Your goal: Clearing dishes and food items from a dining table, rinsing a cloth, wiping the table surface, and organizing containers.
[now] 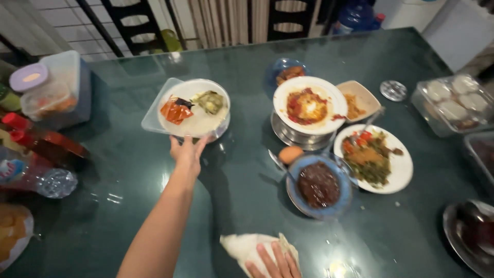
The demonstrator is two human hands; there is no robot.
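The left hand [188, 150] is gripping the near rim of the white plate [198, 126], steadying it; the right hand [271, 261] is pressing flat on the cloth [246, 246].

Dish-laden dark green table [236, 195]

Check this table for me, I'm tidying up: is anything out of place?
A loose egg lies bare on the table between the dishes, and crumpled wrappers sit on the white plate that the left hand grips.
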